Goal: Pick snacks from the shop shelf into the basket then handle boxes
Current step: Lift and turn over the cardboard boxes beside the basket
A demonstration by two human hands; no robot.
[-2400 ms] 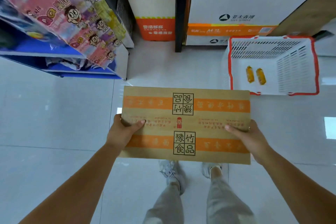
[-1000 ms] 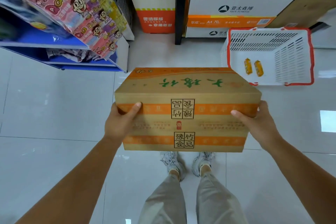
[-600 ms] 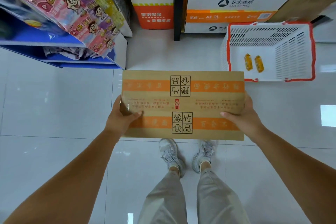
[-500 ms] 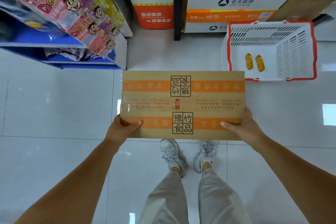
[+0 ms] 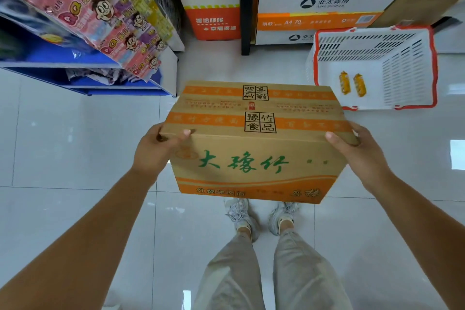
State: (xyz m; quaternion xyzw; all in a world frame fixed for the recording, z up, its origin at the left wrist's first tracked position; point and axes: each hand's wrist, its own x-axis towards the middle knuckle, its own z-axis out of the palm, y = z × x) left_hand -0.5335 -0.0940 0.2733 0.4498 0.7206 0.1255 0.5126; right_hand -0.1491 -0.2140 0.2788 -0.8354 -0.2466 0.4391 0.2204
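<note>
**Q:** Where is the load relative to the operator?
**A:** The box [image 5: 254, 143] is carried clear of the floor [image 5: 75, 209], above and just beyond the shoes [image 5: 241, 216]. Its long axis runs left to right, square across the body. The face with green characters is turned toward the operator. The striped face slopes away, so the box is tilted, not level.

**Q:** Which hand is nearer, and how are the fingers set?
**A:** Neither hand leads. The left hand [image 5: 153, 148] grips the near left corner and the right hand [image 5: 359, 151] grips the near right corner. Each thumb lies on the striped face just past the near edge. The remaining fingers curl round the end faces and are mostly hidden, so their reach under the box cannot be told. Both arms extend forward, with the wrists about level with each other.

**Q:** Where do the other items lie?
**A:** The basket [image 5: 432, 68] stands on the floor, farther off and to the right of the box, apart from it. Two orange snack packs [image 5: 352, 84] lie side by side on its bottom. The shelf [image 5: 83, 83] of bagged snacks is far left. A white paper carton [image 5: 327, 2] stands far right of centre, beyond the basket.

**Q:** What does the coming move turn on?
**A:** As a judgement, box handling is the step in hand. A set-down should preserve the left-right axis and stay clear of the basket's near left corner. A grip at the corners alone may let the tilted box roll.
</note>
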